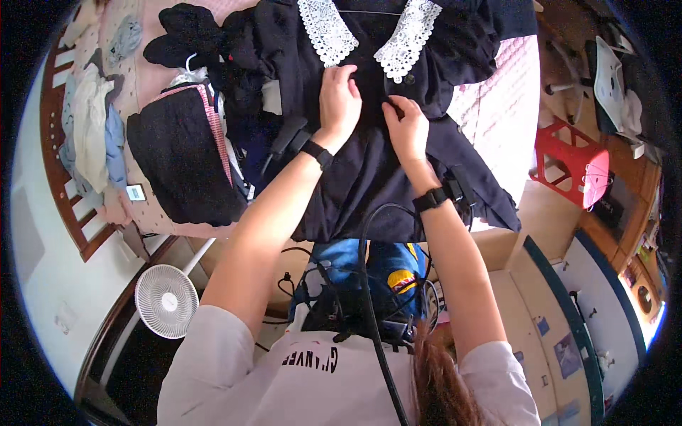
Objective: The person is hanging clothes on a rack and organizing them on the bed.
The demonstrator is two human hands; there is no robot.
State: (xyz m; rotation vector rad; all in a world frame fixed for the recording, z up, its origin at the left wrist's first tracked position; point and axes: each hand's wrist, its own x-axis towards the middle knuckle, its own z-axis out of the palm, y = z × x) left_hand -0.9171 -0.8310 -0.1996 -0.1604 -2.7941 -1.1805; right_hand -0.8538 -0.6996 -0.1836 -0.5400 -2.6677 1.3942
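A black dress (355, 192) with long fabric folds lies spread out on the bed in front of me. Its white lace collar (326, 35) falls in two pointed flaps, and a dark round button shows just under the right flap. My left hand (341, 103) is on the dress front below the left collar tip, its fingers bent in and closed on the cloth. Beside the centre line, my right hand (407, 129) pinches the front of the dress with thumb and fingertips. The cloth between the fingers is mostly hidden. Both wrists wear black bands.
Folded dark clothes (181, 153) are stacked at the left on the pink bedspread (508, 106). Lighter clothes (92, 135) lie by the wooden bed rail. A white fan (167, 301) stands at lower left, a red stool (572, 163) at right. A black cable (365, 284) hangs before me.
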